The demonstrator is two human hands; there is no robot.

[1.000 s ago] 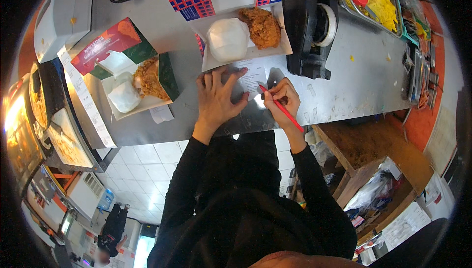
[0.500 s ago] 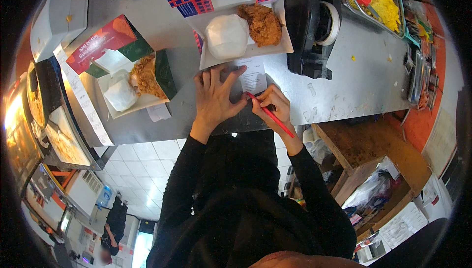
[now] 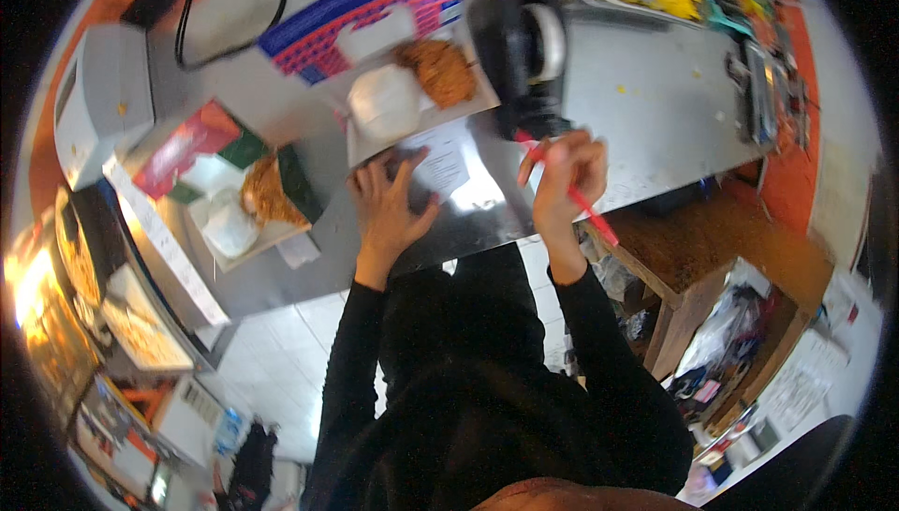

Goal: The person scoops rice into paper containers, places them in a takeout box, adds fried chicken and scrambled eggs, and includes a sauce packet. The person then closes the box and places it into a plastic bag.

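My left hand point(image 3: 389, 216) rests on the steel counter with fingers spread, its fingertips by the left edge of a small printed receipt point(image 3: 440, 166). My right hand point(image 3: 569, 178) is raised beside the receipt, closed around a red pen point(image 3: 597, 218) whose upper end points toward the dispenser. Beyond the receipt sits an opened blue-and-pink meal box point(image 3: 365, 19) holding a white paper-wrapped bundle point(image 3: 384, 102) and a piece of fried chicken point(image 3: 442, 73). A black tape dispenser point(image 3: 501, 47) with a white roll stands right of that box, just beyond my right hand.
Farther left is a red-and-green box point(image 3: 192, 150) with fried chicken and a wrapped bundle. A long receipt strip point(image 3: 164, 239) lies by a grey machine point(image 3: 103, 103). Yellow food fills a tray point(image 3: 623, 10) at the back right. Wooden shelving point(image 3: 693, 239) stands below the counter; a person point(image 3: 253, 464) is lower left.
My right hand has lifted off the receipt and moved right with the pen, toward the tape dispenser. My left hand stays at the receipt. The whole view has shifted and turned slightly.
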